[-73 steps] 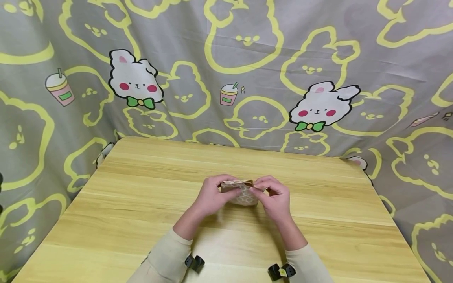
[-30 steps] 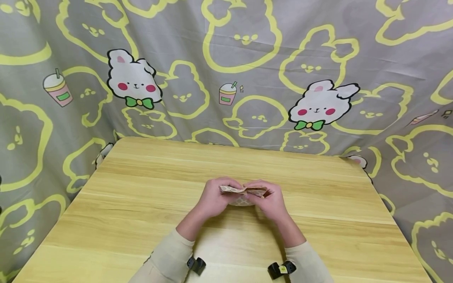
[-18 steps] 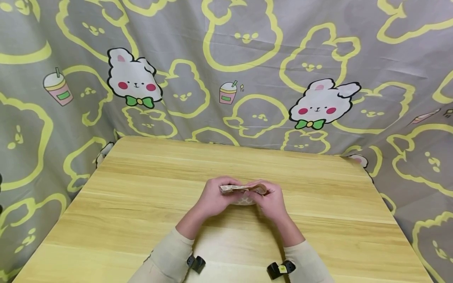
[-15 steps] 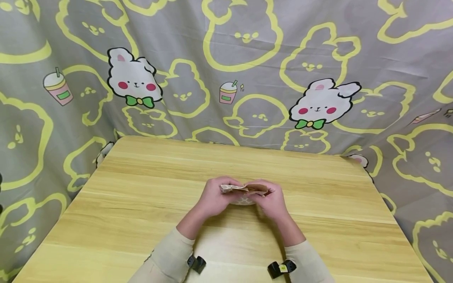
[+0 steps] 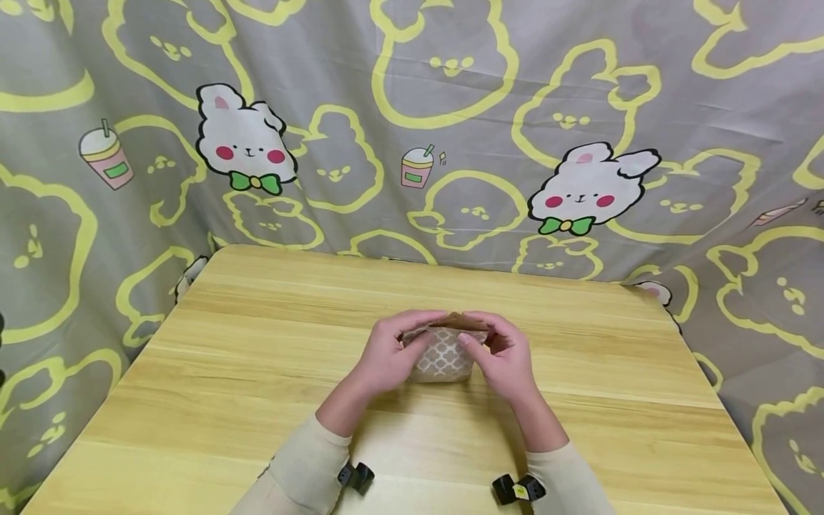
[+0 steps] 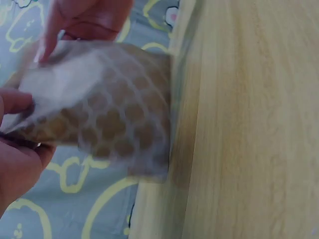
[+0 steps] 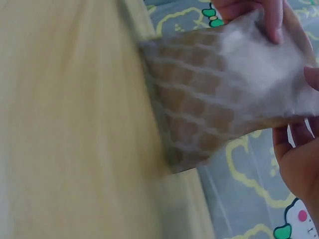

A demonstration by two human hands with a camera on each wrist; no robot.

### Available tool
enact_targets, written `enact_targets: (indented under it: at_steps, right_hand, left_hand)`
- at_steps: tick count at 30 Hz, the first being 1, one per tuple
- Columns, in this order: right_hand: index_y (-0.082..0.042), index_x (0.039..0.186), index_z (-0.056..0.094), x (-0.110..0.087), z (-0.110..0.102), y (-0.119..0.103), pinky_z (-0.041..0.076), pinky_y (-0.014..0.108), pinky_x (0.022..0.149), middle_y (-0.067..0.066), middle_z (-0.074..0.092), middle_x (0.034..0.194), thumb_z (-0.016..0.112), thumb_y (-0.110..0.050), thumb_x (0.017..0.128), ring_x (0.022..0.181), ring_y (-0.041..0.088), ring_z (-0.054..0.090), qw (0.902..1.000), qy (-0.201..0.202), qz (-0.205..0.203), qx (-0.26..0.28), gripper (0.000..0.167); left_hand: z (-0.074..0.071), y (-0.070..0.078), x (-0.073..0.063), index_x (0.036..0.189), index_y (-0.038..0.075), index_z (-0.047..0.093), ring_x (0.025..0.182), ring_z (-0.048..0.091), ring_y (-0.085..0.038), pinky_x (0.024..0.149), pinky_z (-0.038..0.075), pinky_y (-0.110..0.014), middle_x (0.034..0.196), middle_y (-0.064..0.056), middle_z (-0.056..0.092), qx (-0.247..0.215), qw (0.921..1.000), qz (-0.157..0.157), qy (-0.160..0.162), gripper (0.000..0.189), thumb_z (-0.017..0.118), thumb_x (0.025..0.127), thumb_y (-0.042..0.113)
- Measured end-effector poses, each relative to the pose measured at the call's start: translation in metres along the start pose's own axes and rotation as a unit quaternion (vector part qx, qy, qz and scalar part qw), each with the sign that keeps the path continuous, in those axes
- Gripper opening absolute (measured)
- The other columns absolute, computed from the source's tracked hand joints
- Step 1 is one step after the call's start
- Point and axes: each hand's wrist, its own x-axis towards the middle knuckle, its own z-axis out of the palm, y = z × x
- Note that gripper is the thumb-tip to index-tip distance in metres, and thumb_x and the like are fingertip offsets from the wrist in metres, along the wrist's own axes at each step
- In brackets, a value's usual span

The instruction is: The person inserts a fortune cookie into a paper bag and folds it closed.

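Note:
Between both hands stands a small brown paper bag (image 5: 444, 357) with a white lattice print, its mouth at the top spread apart so brown inside paper shows. My left hand (image 5: 389, 354) grips the bag's left side near the mouth, thumb on the front face and fingers behind. On the opposite side my right hand (image 5: 508, 357) holds the rim the same way. In the left wrist view the bag (image 6: 114, 109) is blurred, its bottom close to the tabletop. The right wrist view shows the bag's (image 7: 199, 94) patterned face; what is inside cannot be seen.
A wood-grain table (image 5: 257, 322) extends around the hands on all sides. Behind it and along both sides hangs a grey curtain (image 5: 476, 157) printed with yellow outlines and white rabbits. Each wrist wears a black camera, such as the right one (image 5: 518, 490).
The bag's mouth, pinched nearly flat half a second ago, has been spread apart. My hands have moved outward from each other, and the bag's front face has come into fuller view.

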Motion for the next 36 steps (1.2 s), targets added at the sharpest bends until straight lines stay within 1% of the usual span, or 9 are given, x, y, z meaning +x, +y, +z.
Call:
enact_targets:
  at_steps: [4,9,14,18,23,27,30,34,36]
  right_hand:
    - [0.011,0.104,0.068,0.002,0.001,-0.005,0.053,0.027,0.075,0.022,0.069,0.106,0.061,0.025,0.083,0.099,0.023,0.066,0.9993,-0.002,-0.037,0.004,0.026]
    - [0.007,0.091,0.073,0.001,-0.002,-0.004,0.052,0.026,0.073,0.028,0.066,0.106,0.063,0.024,0.081,0.102,0.025,0.065,0.9996,-0.004,-0.029,-0.005,0.022]
    - [0.010,0.092,0.072,0.000,-0.006,-0.002,0.053,0.027,0.074,0.025,0.068,0.102,0.066,0.025,0.079,0.099,0.024,0.066,0.9997,-0.013,-0.021,0.004,0.021]
    - [0.012,0.091,0.071,0.001,-0.006,-0.002,0.051,0.025,0.074,0.020,0.070,0.094,0.066,0.027,0.078,0.092,0.018,0.066,0.9997,0.013,-0.015,-0.017,0.020]
    - [0.017,0.091,0.069,0.004,0.000,-0.011,0.051,0.022,0.073,0.027,0.068,0.088,0.067,0.030,0.075,0.083,0.011,0.066,0.9974,0.049,-0.002,-0.053,0.021]
    - [0.019,0.093,0.067,0.006,0.006,-0.019,0.053,0.023,0.074,0.029,0.068,0.088,0.068,0.030,0.073,0.082,0.011,0.067,0.9967,0.062,-0.012,-0.051,0.023]
    - [0.014,0.093,0.071,0.004,0.005,-0.011,0.053,0.023,0.073,0.022,0.071,0.088,0.070,0.026,0.075,0.081,0.013,0.068,0.9970,0.050,-0.026,-0.053,0.021]
    - [0.007,0.091,0.074,0.001,0.004,-0.003,0.053,0.025,0.072,0.019,0.071,0.086,0.072,0.021,0.078,0.080,0.016,0.067,0.9965,0.029,-0.047,-0.064,0.019]
    - [0.006,0.091,0.074,0.002,0.006,-0.005,0.052,0.024,0.071,0.019,0.071,0.084,0.072,0.019,0.079,0.079,0.017,0.067,0.9950,0.017,-0.067,-0.072,0.018]
  left_hand:
    - [0.002,0.015,0.001,0.107,-0.003,0.075,0.106,0.065,-0.032,0.087,0.052,-0.035,0.112,-0.017,0.069,0.017,0.9978,0.059,0.024,0.037,0.055,0.085,-0.025]
    - [-0.001,0.035,0.001,0.092,-0.007,0.075,0.093,0.066,-0.033,0.072,0.053,-0.032,0.106,-0.021,0.069,0.031,0.9971,0.049,0.049,0.027,0.060,0.079,-0.024]
    - [-0.002,0.038,0.002,0.086,-0.006,0.072,0.087,0.065,-0.031,0.070,0.054,-0.038,0.097,-0.020,0.068,0.044,0.9945,0.061,0.073,0.014,0.075,0.076,-0.015]
    - [0.000,0.036,0.004,0.082,-0.006,0.068,0.074,0.062,-0.030,0.062,0.052,-0.040,0.087,-0.018,0.068,0.057,0.9889,0.092,0.102,0.015,0.072,0.077,-0.019]
    - [0.001,0.034,0.004,0.085,-0.006,0.067,0.071,0.061,-0.032,0.065,0.052,-0.039,0.083,-0.018,0.067,0.067,0.9844,0.103,0.126,0.017,0.070,0.078,-0.022]
    - [0.002,0.036,0.003,0.094,-0.008,0.068,0.078,0.065,-0.032,0.073,0.055,-0.038,0.087,-0.019,0.067,0.062,0.9892,0.077,0.109,0.019,0.072,0.079,-0.017]
    - [0.004,0.021,0.001,0.098,-0.003,0.071,0.084,0.067,-0.026,0.077,0.055,-0.035,0.091,-0.014,0.069,0.064,0.9928,0.061,0.081,0.014,0.073,0.085,-0.009]
    - [0.008,0.002,-0.001,0.094,0.005,0.075,0.086,0.066,-0.015,0.077,0.054,-0.030,0.092,-0.004,0.071,0.079,0.9925,0.074,0.057,0.007,0.073,0.089,0.000]
    - [0.010,0.002,-0.001,0.094,0.006,0.074,0.086,0.066,-0.013,0.076,0.054,-0.028,0.092,-0.002,0.070,0.082,0.9919,0.086,0.044,0.007,0.072,0.090,0.001]
